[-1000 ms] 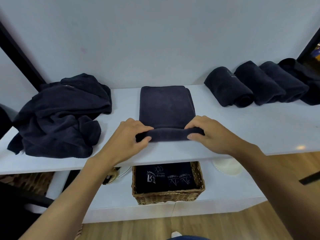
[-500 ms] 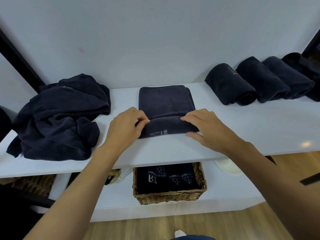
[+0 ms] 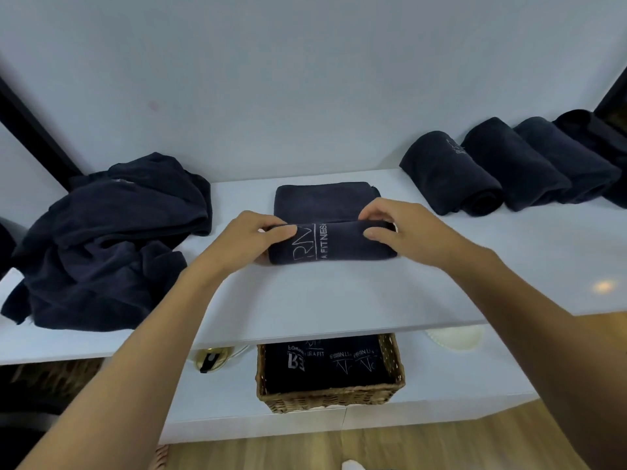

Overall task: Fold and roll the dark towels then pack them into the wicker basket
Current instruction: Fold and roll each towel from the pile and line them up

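While rolling the dark towel (image 3: 334, 242) at centre frame on the white table (image 3: 339, 300), drive both ends forward at one pace. Gripped now by the left hand (image 3: 247, 237), curled round the left end of the roll, and by the right hand (image 3: 400, 228), pinching the right end, thumbs on the near face. Probably about half rolled, judging by the flat tail (image 3: 322, 201) lying just above the roll, toward the wall. Press lightly down and tuck under at each turn to avoid a loose core. Watch the side edges for telescoping and square them against the flat tail. Aim for the girth of the rolled towels (image 3: 509, 167) at upper right. Afterwards, down into the wicker basket (image 3: 332, 400) at lower centre, below the table edge, already holding dark towels.
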A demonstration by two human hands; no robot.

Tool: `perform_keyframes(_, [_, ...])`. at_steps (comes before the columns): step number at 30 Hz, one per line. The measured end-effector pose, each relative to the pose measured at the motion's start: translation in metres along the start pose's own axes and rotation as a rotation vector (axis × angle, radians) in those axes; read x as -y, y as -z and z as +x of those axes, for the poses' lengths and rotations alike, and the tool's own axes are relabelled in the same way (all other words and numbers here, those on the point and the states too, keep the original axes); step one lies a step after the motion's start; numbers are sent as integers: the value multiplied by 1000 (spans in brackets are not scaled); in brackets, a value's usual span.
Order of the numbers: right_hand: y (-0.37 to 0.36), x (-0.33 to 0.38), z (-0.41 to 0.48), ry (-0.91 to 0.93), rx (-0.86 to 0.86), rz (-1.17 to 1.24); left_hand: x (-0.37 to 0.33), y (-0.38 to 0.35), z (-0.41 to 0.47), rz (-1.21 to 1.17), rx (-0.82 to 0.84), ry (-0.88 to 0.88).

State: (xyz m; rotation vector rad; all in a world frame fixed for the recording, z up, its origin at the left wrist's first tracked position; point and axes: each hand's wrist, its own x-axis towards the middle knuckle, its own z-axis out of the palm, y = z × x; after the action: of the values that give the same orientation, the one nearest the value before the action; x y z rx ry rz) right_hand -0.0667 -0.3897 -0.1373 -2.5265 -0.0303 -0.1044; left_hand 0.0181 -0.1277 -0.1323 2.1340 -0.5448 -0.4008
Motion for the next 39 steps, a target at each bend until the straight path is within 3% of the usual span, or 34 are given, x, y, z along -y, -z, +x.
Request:
perform_keyframes(2, [-6, 0, -1, 154, -167, -261, -3, -1, 7, -52, -40, 31])
perform_keyframes(4, [-11, -5, -5, 284, -218, -413, -5, -3, 14, -62, -108, 48])
perform_keyframes(6, [-12, -11, -7, 272, -152, -428, -1, -7, 19, 127, -229, -21])
perform_keyframes(9, [-10, -13, -3, 188, -80, -367, 8, -20, 18, 630, -447, -322])
perform_keyframes(12, [-1, -6, 7, 107, -35, -189, 16, -22, 9, 700, -380, -512])
perform_keyframes(16, [13, -11, 17, -17, 110, 97, 17, -18, 5, 551, -148, -305])
perform_keyframes(20, [22, -13, 30, -103, 226, 123, 1, -6, 24, 255, -72, -174])
perform_keyframes(22, [23, -12, 35, -107, 151, 99, -6, 4, 39, 258, 31, -95])
perform_keyframes(25, [18, -13, 32, 73, -101, -44, -10, 14, 58, 201, 151, -4])
perform_keyframes(27, [12, -13, 26, 112, -115, -156, -10, 16, 67, 137, 176, 50])
perform_keyframes(29, [7, -15, 26, 63, -94, -188, -14, 13, 75, 119, 113, 77])
perform_keyframes(34, [15, -19, 57, -128, -14, -77, -8, -7, 73, 223, -390, -147])
perform_keyframes(36, [16, -20, 72, -218, 38, -22, 0, -16, 66, 287, -402, -216])
perform_keyframes(39, [14, -17, 87, -249, -11, -27, 2, -15, 79, 281, -334, -153])
